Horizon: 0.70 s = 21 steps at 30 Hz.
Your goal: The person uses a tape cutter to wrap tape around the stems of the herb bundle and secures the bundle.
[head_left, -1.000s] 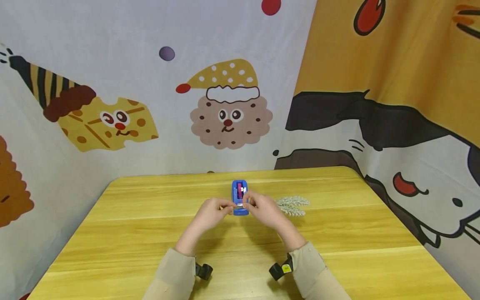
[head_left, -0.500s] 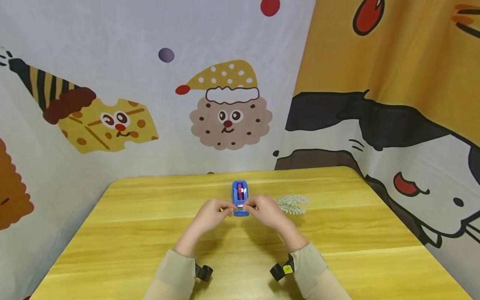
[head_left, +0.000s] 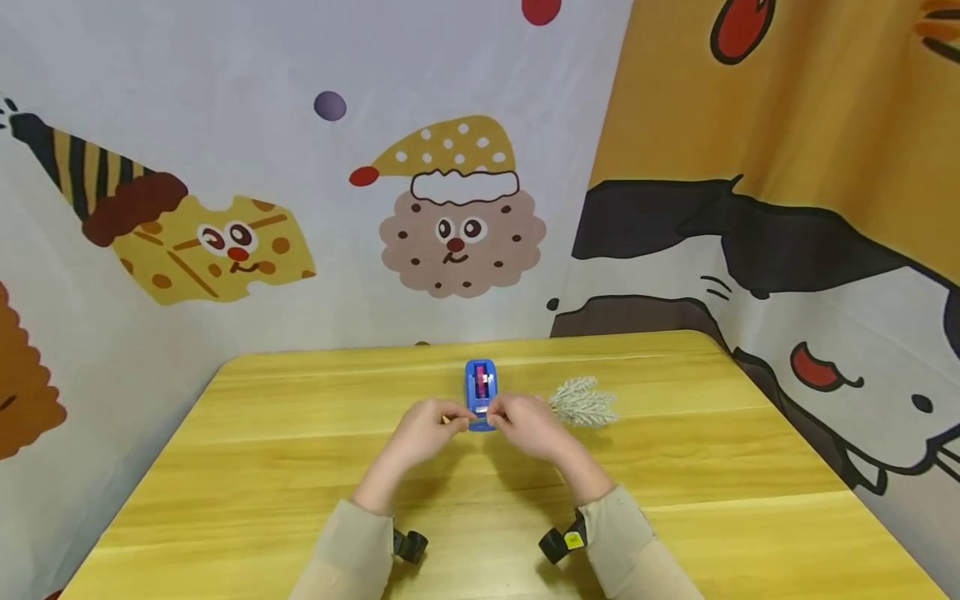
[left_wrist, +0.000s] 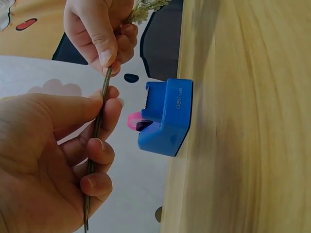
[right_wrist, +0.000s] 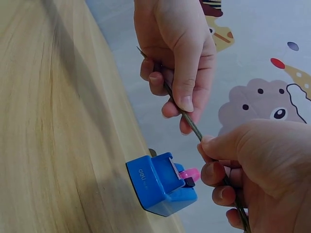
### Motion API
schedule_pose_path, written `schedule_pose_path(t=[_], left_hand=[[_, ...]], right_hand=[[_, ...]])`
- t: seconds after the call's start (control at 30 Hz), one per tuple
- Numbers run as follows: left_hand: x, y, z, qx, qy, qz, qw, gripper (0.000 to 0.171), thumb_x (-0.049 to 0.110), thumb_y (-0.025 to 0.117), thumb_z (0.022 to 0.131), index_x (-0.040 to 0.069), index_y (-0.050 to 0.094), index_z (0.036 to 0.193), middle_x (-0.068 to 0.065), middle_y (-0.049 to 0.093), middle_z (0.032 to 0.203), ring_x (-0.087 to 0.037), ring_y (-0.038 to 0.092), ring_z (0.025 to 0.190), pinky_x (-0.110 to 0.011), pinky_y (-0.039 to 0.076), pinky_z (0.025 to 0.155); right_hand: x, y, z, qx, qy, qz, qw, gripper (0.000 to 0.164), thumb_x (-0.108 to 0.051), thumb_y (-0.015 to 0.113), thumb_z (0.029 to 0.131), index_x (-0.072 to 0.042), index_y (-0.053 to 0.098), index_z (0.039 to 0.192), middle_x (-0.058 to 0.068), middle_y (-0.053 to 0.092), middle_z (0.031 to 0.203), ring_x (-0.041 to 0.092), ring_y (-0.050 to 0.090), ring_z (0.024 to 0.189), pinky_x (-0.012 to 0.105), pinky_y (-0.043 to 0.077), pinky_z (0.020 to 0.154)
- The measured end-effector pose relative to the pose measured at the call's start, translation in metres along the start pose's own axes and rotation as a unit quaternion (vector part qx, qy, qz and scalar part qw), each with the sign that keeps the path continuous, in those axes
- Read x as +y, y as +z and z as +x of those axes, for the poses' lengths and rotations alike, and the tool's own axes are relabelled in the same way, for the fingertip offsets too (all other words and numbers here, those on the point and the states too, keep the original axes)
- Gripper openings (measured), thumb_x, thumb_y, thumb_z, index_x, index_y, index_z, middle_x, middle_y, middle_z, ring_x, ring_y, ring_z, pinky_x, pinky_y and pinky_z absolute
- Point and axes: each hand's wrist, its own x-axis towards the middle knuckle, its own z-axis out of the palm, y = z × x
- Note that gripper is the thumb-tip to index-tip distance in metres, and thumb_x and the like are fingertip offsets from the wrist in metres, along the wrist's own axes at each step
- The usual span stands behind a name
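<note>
A thin bundle of dark green stems (left_wrist: 100,109) stretches between both hands. Its pale, feathery sprig heads (head_left: 585,402) stick out beyond the right hand in the head view. My left hand (head_left: 423,427) pinches the stems near their bare end, thumb on top, fingers curled round them. My right hand (head_left: 527,423) pinches the same bundle closer to the heads, its thumb a short way from the left one. Just behind the hands stands a blue tape dispenser (right_wrist: 163,184) with a toothed cutter and a pink tape core; neither hand holds it. No tape shows clearly on the stems.
The wood-grain table (head_left: 247,467) extends around the hands, its far edge a short way behind the dispenser. A cartoon-printed cloth backdrop (head_left: 337,275) hangs behind and at the sides. Each wrist carries a small black camera (head_left: 555,546).
The sprig heads have turned and spread, now sitting slightly higher beside the right hand. The right fingers have shifted a little around the stems. The left hand and dispenser stay nearly in place.
</note>
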Motion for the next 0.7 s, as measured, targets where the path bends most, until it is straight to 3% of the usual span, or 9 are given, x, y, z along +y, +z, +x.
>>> schedule_pose_path(t=[0.1, 0.23, 0.47, 0.7], left_hand=[[0.0000, 0.0004, -0.0006, 0.002, -0.001, 0.001, 1.0000, 0.017, 0.012, 0.061, 0.096, 0.010, 0.075, 0.104, -0.003, 0.071, 0.101, -0.011, 0.050, 0.059, -0.027, 0.043, 0.051], [0.0007, -0.0001, -0.0007, 0.002, 0.001, 0.003, 1.0000, 0.017, 0.012, 0.060, 0.096, 0.010, 0.075, 0.105, -0.003, 0.071, 0.100, -0.011, 0.050, 0.059, -0.027, 0.042, 0.050], [0.0004, -0.0024, 0.0005, 0.014, 0.005, 0.010, 0.9998, 0.018, 0.011, 0.060, 0.096, 0.009, 0.075, 0.105, -0.004, 0.071, 0.097, -0.010, 0.051, 0.061, -0.026, 0.042, 0.051], [-0.0005, -0.0016, -0.0019, 0.003, 0.009, 0.006, 0.9999, 0.018, 0.011, 0.060, 0.096, 0.009, 0.075, 0.105, -0.004, 0.071, 0.097, -0.009, 0.044, 0.054, -0.025, 0.040, 0.048]], right_hand=[[-0.0004, 0.0014, 0.0004, 0.000, 0.004, -0.005, 1.000, 0.012, -0.016, 0.059, 0.097, -0.009, 0.069, 0.098, -0.005, 0.065, 0.086, 0.010, 0.054, 0.074, 0.052, 0.039, 0.091], [-0.0003, 0.0014, 0.0005, 0.000, 0.008, 0.002, 1.000, 0.013, -0.017, 0.059, 0.097, -0.009, 0.069, 0.099, -0.004, 0.066, 0.088, 0.011, 0.056, 0.076, 0.052, 0.038, 0.092], [0.0008, -0.0016, 0.0010, -0.006, 0.012, 0.060, 0.998, 0.015, -0.018, 0.057, 0.099, -0.008, 0.068, 0.102, -0.001, 0.066, 0.091, 0.011, 0.058, 0.077, 0.032, 0.051, 0.068], [0.0043, -0.0034, -0.0009, -0.019, 0.008, 0.104, 0.994, 0.019, -0.017, 0.059, 0.097, -0.005, 0.068, 0.109, 0.001, 0.067, 0.091, 0.012, 0.057, 0.075, 0.030, 0.050, 0.064]])
